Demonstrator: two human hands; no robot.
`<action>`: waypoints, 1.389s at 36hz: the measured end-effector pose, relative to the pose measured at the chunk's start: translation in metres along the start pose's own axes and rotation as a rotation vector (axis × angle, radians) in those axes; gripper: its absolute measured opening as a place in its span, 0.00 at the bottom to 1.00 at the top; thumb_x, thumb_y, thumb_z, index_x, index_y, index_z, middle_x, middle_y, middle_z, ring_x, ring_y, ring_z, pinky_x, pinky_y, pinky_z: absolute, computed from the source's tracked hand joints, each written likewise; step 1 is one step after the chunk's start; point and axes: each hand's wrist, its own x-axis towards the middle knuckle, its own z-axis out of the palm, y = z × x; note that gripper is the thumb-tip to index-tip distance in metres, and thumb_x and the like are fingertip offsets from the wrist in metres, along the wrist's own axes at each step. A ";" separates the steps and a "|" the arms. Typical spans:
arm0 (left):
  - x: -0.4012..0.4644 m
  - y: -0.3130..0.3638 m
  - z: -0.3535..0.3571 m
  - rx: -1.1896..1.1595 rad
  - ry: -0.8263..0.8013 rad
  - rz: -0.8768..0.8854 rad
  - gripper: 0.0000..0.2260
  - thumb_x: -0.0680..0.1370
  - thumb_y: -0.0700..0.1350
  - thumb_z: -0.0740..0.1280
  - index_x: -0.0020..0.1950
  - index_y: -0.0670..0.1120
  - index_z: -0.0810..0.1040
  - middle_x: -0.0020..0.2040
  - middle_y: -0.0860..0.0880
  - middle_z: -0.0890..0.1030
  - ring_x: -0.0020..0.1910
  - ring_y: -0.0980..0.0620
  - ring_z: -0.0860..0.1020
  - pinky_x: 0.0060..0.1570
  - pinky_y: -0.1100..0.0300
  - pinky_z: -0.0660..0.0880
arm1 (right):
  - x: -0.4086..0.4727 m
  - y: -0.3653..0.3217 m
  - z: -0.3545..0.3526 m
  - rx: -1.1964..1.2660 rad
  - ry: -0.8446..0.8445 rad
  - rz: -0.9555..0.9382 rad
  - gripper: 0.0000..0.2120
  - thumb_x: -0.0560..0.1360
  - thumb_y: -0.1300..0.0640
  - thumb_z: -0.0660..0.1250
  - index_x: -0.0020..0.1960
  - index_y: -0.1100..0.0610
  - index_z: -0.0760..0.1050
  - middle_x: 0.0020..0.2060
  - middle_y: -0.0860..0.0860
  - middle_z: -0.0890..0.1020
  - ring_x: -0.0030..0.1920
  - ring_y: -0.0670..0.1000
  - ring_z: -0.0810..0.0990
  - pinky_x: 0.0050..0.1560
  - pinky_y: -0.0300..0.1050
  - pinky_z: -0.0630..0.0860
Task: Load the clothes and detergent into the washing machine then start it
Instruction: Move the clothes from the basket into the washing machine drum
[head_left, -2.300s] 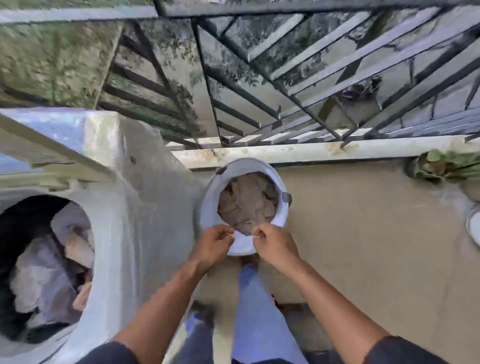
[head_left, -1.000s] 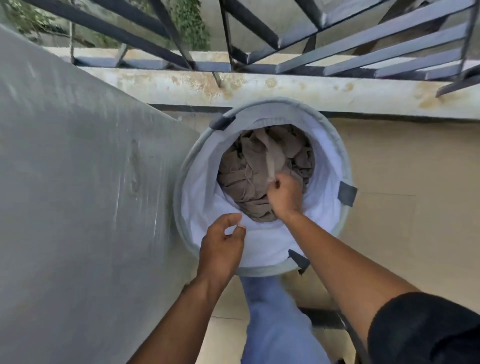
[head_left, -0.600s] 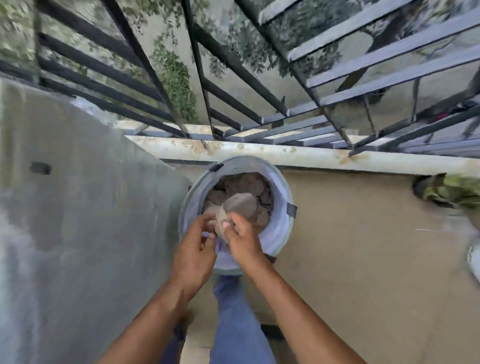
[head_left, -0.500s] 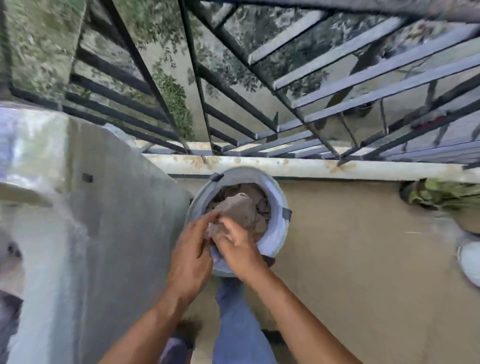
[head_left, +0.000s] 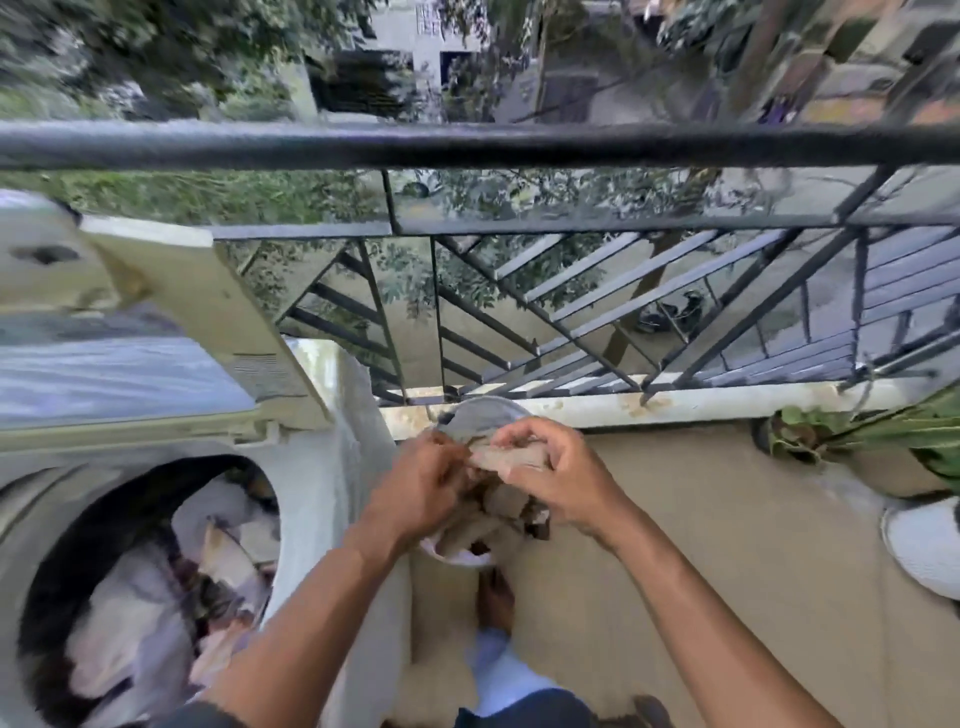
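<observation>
A brown cloth (head_left: 511, 460) hangs between my two hands above the white laundry basket (head_left: 480, 413), which stands on the floor by the railing. My left hand (head_left: 421, 486) grips the cloth's left part and my right hand (head_left: 550, 467) pinches its upper edge. More brown fabric (head_left: 498, 512) trails down toward the basket, whose inside is mostly hidden by my hands. At the left the top-loading washing machine (head_left: 322, 467) stands with its lid (head_left: 171, 322) raised. Its drum (head_left: 156, 587) holds white and pale clothes.
A dark metal balcony railing (head_left: 467, 145) runs across the back above a stained ledge (head_left: 675, 402). A potted plant (head_left: 831, 431) and a white round object (head_left: 924, 540) sit at the right. My foot (head_left: 496, 597) is on the tan floor below the basket.
My right hand reached into the basket and took hold of the brown cloth. Both hands have since lifted it above the rim. My view rose and turned left, showing the open drum.
</observation>
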 end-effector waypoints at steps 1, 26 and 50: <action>-0.001 0.003 -0.008 0.007 0.058 0.003 0.05 0.80 0.41 0.71 0.52 0.43 0.87 0.53 0.42 0.83 0.55 0.41 0.80 0.56 0.49 0.75 | -0.003 -0.006 -0.003 0.012 -0.008 -0.015 0.13 0.73 0.66 0.75 0.55 0.54 0.81 0.50 0.51 0.85 0.46 0.53 0.82 0.50 0.49 0.78; -0.022 0.110 -0.179 0.091 0.438 0.446 0.04 0.75 0.45 0.76 0.49 0.51 0.88 0.34 0.63 0.81 0.34 0.61 0.81 0.37 0.75 0.69 | -0.011 -0.064 -0.005 0.001 0.253 -0.457 0.16 0.76 0.46 0.71 0.39 0.58 0.74 0.29 0.49 0.68 0.32 0.47 0.66 0.34 0.52 0.64; -0.035 0.119 -0.209 0.005 0.716 0.310 0.05 0.78 0.52 0.74 0.48 0.53 0.88 0.38 0.50 0.86 0.38 0.52 0.83 0.41 0.52 0.79 | 0.009 0.058 -0.021 -0.861 0.151 0.480 0.07 0.76 0.58 0.62 0.52 0.56 0.76 0.57 0.58 0.83 0.54 0.61 0.83 0.49 0.50 0.80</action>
